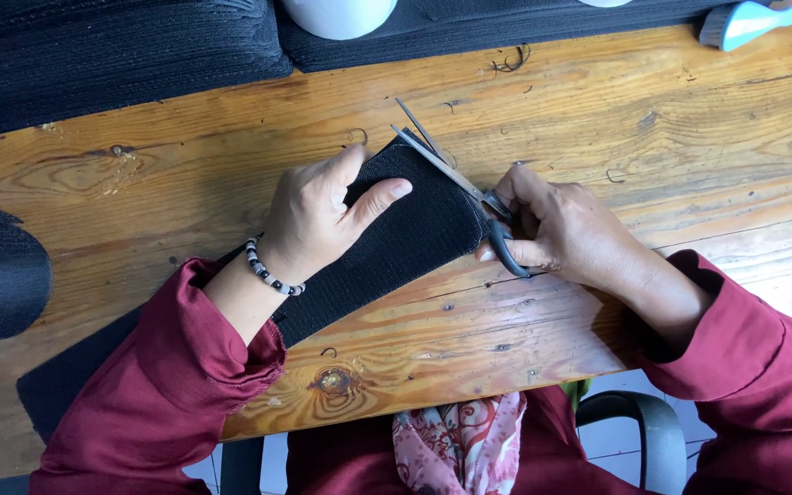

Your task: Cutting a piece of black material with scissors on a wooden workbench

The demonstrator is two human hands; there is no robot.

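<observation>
Right hand (pixel 568 231) fingers grip the scissors (pixel 456 179) handles; blades stand open at the far end of the black knit strip (pixel 387 240). Left hand (pixel 318 215) presses the strip flat on the wooden table (pixel 653 128). Judged: trimming at the edge is in progress, not finished.

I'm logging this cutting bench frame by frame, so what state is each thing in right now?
scissors: blades open, at the end of the black strip.
black strip: flat on the wooden table, pinned down.
left hand: pressing on the strip.
right hand: fingers through the scissor handles.
black stack: piled at the far edge.
blue brush: lying flat, unused.
</observation>
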